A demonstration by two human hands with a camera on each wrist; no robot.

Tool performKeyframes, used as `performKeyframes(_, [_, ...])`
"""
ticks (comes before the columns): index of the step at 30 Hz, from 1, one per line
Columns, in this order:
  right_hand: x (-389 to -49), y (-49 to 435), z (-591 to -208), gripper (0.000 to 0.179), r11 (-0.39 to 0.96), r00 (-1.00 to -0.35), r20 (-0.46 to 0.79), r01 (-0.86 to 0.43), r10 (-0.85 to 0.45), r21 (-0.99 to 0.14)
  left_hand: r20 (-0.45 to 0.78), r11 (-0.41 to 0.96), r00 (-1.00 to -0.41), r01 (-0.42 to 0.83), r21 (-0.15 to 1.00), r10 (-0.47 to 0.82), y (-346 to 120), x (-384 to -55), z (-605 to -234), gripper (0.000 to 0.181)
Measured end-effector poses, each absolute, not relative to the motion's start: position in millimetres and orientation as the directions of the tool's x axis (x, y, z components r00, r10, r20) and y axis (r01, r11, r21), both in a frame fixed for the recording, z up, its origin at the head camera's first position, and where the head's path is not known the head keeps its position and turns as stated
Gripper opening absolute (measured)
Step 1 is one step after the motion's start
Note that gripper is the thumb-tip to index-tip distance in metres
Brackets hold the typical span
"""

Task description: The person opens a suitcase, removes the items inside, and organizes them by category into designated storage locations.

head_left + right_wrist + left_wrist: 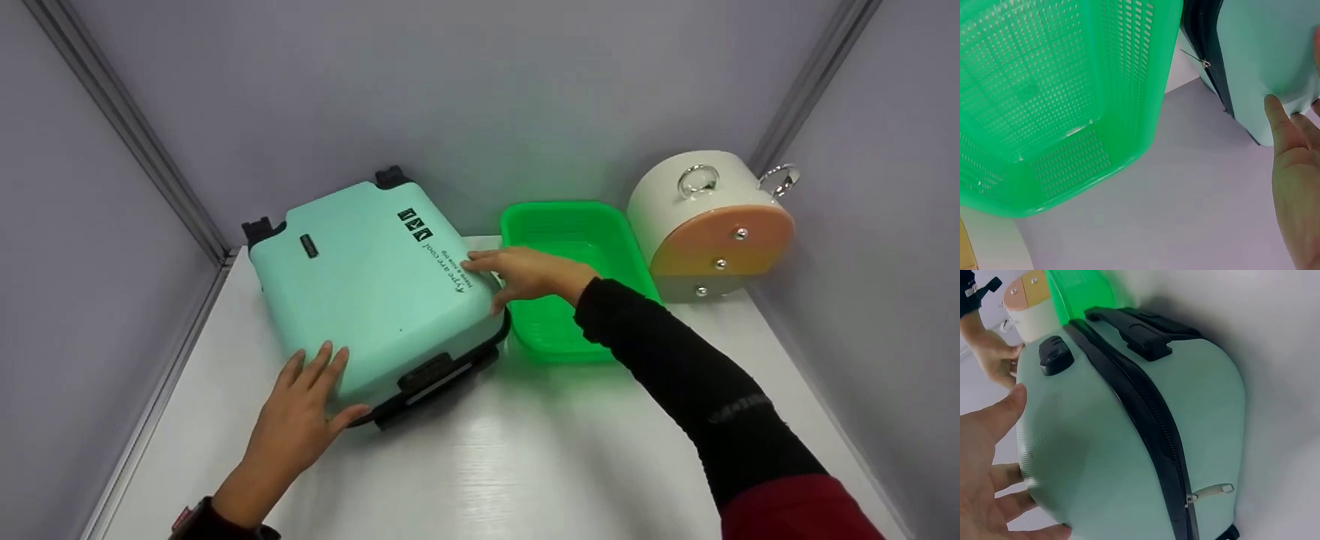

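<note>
A mint-green suitcase (360,270) lies flat on the white table, turned at an angle, its wheels toward the back wall. My left hand (304,409) rests on its near left corner with the fingers spread. At the right edge, my right hand (529,271) touches the lid beside the printed lettering, fingers extended. In the left wrist view, a black zipper (1145,402) runs round the side of the case, with a metal zipper pull (1213,491) at one point. A black carry handle (1140,332) and a small black lock (1055,355) are on that side too.
A green perforated plastic basket (570,356) stands right of the suitcase, under my right forearm. Behind it on the right is a round white box (660,184) with coloured drawers and ring handles. Grey walls enclose the table at the back and both sides.
</note>
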State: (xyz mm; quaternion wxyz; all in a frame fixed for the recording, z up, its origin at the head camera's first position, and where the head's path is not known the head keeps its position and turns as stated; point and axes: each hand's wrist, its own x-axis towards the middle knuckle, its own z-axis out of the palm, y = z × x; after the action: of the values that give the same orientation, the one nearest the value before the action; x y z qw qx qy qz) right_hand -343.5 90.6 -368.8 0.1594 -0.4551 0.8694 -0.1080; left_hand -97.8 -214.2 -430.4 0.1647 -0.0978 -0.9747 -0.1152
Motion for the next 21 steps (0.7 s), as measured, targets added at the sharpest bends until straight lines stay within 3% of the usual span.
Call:
performKeyframes(3, [-346, 94, -363, 0.085, 0.584, -0.561, -0.185, -0.713, -0.807, -0.389, 0.357, 0.953, -0.914, 0.260, 0.152, 0.192, -213, -101, -427, 0.078])
performKeyframes(6, [-347, 100, -359, 0.083, 0.570, -0.590, -0.182, -0.581, -0.787, -0.582, 0.351, 0.932, -0.898, 0.333, 0.143, 0.267, -224, -107, -421, 0.074])
performKeyframes(8, [-346, 103, -356, 0.079, 0.503, -0.592, -0.160, -0.476, -0.790, -0.722, 0.323, 0.902, -0.889, 0.393, 0.178, 0.324, -240, -112, -417, 0.074])
performKeyframes(11, [-341, 106, -352, 0.072, 0.387, -0.561, -0.116, -0.392, -0.820, -0.835, 0.249, 0.867, -0.889, 0.440, 0.234, 0.384, -268, -121, -409, 0.081])
performKeyframes(16, [-330, 100, -350, 0.063, 0.300, -0.537, -0.087, -0.324, -0.839, -0.897, 0.211, 0.851, -0.870, 0.485, 0.200, 0.446, -297, -129, -404, 0.092])
performKeyframes(21, [-321, 92, -356, 0.069, 0.418, -0.609, -0.143, -0.337, -0.780, -0.844, 0.255, 0.830, -0.837, 0.531, 0.171, 0.483, -298, -124, -410, 0.090])
